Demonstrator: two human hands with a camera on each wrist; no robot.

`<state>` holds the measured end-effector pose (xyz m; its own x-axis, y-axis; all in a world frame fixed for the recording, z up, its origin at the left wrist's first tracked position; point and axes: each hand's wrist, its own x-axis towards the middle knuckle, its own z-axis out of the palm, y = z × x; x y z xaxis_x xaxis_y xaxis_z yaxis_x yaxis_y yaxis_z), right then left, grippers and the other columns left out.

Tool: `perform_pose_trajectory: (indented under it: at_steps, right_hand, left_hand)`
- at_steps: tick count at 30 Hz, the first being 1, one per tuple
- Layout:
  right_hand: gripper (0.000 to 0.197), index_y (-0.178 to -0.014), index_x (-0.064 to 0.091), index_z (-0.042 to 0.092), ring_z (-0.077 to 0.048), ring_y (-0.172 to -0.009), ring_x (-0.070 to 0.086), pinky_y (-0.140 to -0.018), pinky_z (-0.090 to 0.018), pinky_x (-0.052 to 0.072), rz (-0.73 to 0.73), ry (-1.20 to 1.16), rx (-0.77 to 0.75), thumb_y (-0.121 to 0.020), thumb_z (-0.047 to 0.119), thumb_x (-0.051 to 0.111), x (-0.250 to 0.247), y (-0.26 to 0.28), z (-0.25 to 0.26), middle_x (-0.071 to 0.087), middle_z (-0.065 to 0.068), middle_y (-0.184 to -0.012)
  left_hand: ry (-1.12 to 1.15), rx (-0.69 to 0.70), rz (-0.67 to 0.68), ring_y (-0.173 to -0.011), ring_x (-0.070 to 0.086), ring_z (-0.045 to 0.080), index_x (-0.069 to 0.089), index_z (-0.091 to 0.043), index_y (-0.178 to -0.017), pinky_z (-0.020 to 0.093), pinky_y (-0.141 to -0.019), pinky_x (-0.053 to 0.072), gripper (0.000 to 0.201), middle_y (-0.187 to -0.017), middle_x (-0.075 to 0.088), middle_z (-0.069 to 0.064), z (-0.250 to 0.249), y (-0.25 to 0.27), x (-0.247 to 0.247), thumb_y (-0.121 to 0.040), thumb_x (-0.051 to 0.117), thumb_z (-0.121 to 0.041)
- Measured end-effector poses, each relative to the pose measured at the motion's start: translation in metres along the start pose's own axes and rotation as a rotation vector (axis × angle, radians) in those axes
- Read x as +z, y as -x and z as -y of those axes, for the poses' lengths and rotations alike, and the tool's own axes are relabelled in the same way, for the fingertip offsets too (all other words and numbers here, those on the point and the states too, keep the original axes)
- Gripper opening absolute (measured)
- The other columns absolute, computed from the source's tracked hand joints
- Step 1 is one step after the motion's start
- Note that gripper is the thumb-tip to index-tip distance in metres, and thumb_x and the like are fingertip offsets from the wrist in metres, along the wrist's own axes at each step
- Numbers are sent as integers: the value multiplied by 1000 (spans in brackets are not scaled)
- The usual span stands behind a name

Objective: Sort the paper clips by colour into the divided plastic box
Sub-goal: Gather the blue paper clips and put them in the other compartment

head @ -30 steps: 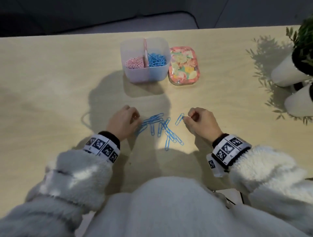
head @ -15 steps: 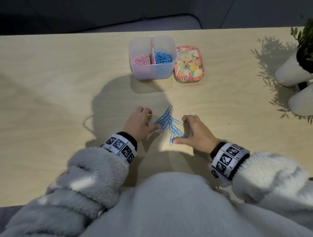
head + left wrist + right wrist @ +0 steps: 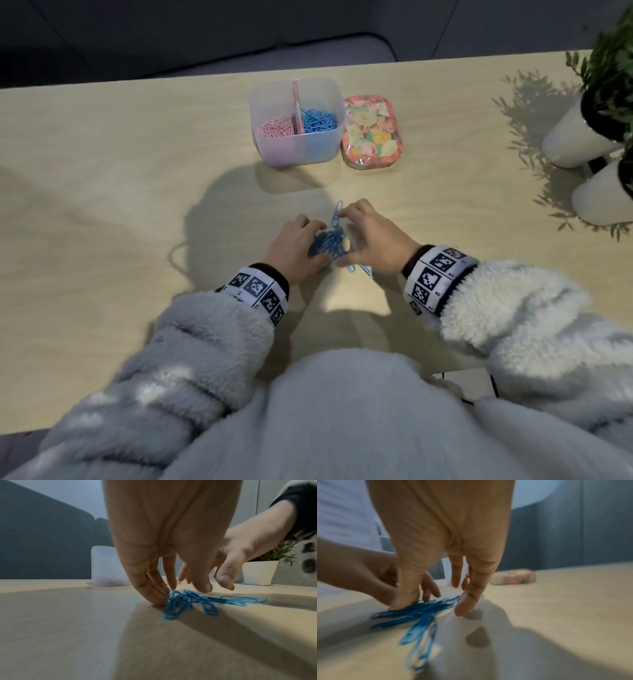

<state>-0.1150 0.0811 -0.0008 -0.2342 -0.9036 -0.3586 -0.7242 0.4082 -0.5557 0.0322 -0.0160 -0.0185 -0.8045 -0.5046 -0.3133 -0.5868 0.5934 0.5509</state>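
while my left hand (image 3: 294, 247) and right hand (image 3: 373, 240) press straight fingers against them from both sides, the glossy blue paper clips (image 3: 329, 244) lie bunched between my fingertips, tangled.

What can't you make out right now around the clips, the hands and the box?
- Count of the blue clips: head view, bunched between left hand and right hand; blurred in the right wrist view.
- Whether either hand grips clips or only pushes: fingertips hidden.
- Blue side of the box: left wrist view, behind the left hand.
- Plants: head view, cut off by the right edge.
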Motion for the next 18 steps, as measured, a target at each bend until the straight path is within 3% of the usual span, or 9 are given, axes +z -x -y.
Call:
perform_pose_trajectory:
  at_steps: [2,4,6,8,12,14,18]
  right_hand:
    - [109,-142,28,15,-28,-120,42,-95,-41,45,91,217,-110,-53,40,86,-5,-3,-1,28,-7,-144]
    - [112,-144,26,18,-30,-128,33,-101,-43,39,158,435,-181,-51,43,85,-6,-9,-1,17,-5,-154]
    - [99,-139,36,20,-30,-132,28,-105,-43,34,194,491,-206,-55,43,82,-6,-14,-2,24,-4,-152]
    - [76,-131,49,20,-31,-128,34,-104,-40,34,168,404,-216,-64,38,79,-4,-15,-4,37,-6,-144]
    - [30,-109,68,15,-31,-108,48,-88,-42,44,-9,251,-225,-81,24,66,6,-9,-7,57,-9,-117]
    - [21,-101,71,13,-29,-106,49,-80,-43,47,-53,235,-192,-85,21,61,11,-5,-6,60,-10,-107]
    - [18,-97,66,6,-32,-104,50,-76,-46,47,-47,247,-189,-88,15,55,16,-5,-6,59,-15,-101]
  left_hand:
    - [-37,-10,12,-105,48,31,49,-9,-125,42,-94,42,78,-114,50,14,0,6,2,-62,78,-44]
    - [-99,-48,17,-106,44,30,49,-11,-123,43,-92,43,78,-115,47,12,-4,8,5,-59,80,-43]
    - [-111,-57,21,-106,46,32,50,-11,-123,44,-89,44,68,-115,47,13,-8,7,6,-64,78,-33]
    - [-68,-33,36,-102,52,35,54,-11,-121,41,-86,44,55,-111,52,16,-10,4,4,-71,74,-23]
    - [-65,-22,67,-98,57,34,61,-9,-110,38,-82,42,35,-105,59,16,-10,-2,-2,-77,68,-17]
    - [-90,-25,73,-99,56,32,62,-9,-106,36,-81,40,29,-104,60,15,-11,-4,-3,-78,66,-16]
    - [-133,-14,82,-100,55,32,62,-7,-106,35,-80,39,25,-106,60,15,-11,-4,-6,-82,61,-15]
